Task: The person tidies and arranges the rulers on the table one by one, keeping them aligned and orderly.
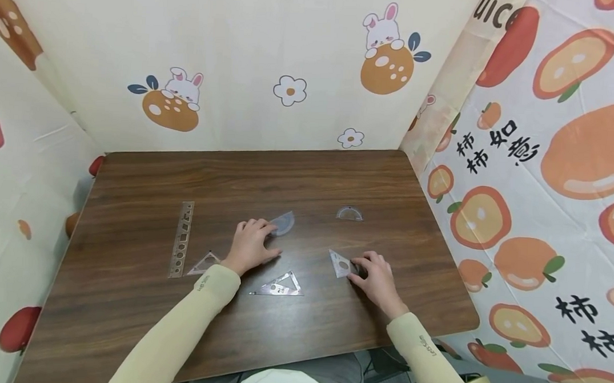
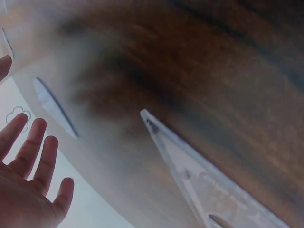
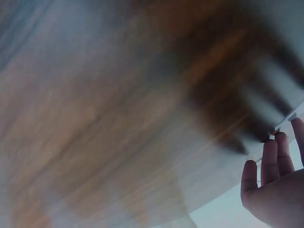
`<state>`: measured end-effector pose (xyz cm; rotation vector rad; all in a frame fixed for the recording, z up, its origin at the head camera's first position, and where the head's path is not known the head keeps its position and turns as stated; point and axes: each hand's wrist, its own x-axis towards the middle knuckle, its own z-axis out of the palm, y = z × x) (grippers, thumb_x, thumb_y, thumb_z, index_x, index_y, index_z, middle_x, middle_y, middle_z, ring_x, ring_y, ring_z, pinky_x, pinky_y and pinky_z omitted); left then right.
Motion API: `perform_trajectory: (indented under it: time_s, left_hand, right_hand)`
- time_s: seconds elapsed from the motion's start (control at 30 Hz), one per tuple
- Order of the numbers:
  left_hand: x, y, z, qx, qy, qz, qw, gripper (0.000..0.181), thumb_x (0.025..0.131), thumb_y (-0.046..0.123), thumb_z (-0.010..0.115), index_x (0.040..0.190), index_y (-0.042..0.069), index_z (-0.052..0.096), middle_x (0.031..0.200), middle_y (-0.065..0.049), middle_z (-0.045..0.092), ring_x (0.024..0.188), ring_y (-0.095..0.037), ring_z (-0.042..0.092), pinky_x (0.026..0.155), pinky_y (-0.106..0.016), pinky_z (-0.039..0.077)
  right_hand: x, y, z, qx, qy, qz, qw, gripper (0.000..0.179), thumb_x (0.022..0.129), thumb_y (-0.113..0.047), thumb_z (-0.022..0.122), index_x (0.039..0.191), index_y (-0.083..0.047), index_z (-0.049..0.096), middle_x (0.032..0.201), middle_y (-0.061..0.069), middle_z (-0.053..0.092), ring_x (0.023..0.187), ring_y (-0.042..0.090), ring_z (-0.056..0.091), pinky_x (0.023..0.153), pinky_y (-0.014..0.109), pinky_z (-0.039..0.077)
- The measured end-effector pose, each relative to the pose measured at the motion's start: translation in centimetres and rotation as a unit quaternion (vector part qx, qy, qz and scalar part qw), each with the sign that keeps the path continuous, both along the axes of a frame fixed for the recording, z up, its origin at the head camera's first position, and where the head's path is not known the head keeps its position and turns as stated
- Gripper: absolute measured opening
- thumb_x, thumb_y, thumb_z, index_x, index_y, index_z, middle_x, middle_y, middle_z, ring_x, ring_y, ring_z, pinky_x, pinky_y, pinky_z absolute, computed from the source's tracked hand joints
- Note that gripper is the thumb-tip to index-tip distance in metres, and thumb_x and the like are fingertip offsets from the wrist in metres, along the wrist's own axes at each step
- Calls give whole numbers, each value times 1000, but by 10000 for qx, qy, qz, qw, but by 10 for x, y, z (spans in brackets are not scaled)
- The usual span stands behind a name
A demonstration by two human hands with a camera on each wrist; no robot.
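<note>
My left hand is over the table's middle, fingers spread, with fingertips at the edge of a clear protractor. The left wrist view shows the fingers extended and apart from the protractor. On the right, my right hand pinches a small clear set square by its right side between thumb and fingers. The right wrist view catches the fingers slightly bent, and only a sliver of a clear edge by the fingertips. Another clear set square lies between the hands.
A clear stencil ruler lies at the left of the brown table. Beside it is a triangular set square, partly behind the left forearm. A smaller protractor lies at the back right. Patterned cloth surrounds the table on three sides.
</note>
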<state>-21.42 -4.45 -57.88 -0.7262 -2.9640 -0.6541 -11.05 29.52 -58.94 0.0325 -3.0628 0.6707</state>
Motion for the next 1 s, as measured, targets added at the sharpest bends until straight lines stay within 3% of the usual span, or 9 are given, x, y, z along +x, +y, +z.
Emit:
perform_trajectory:
  time_s: [0.27, 0.4, 0.63, 1.0]
  left_hand:
    - [-2, 7, -5, -20, 106, 91, 9999, 54, 81, 42, 86, 126, 13, 73, 125, -9, 66, 114, -30, 58, 101, -51, 41]
    - [-8, 12, -10, 13, 132, 303, 9995, 48, 85, 38, 84, 124, 13, 74, 124, -10, 64, 112, -31, 56, 101, -53, 41]
    - [-17, 18, -16, -47, -107, 754, 9971, 44, 88, 38, 81, 124, 12, 74, 120, -11, 64, 111, -32, 57, 99, -52, 41]
    - [-34, 14, -11, -76, -216, 1081, 9939, 43, 92, 39, 77, 123, 9, 74, 124, -13, 65, 113, -35, 59, 98, -54, 42]
  right_hand:
    - [-1, -4, -1, -206, 302, 36, 9993, 37, 83, -24, 87, 116, -9, 78, 116, 11, 65, 105, 30, 56, 94, 51, 42]
    - [-1, -5, -2, -211, 251, -30, 9995, 37, 84, -24, 87, 116, -10, 78, 117, 11, 65, 106, 30, 55, 94, 50, 41]
    - [2, -7, -4, -282, 207, -51, 9994, 35, 85, -24, 85, 116, -10, 77, 118, 12, 65, 106, 31, 55, 95, 51, 41]
    - [2, -16, -5, -211, 228, -67, 9995, 35, 86, -27, 84, 117, -11, 78, 120, 13, 65, 110, 32, 56, 99, 54, 42]
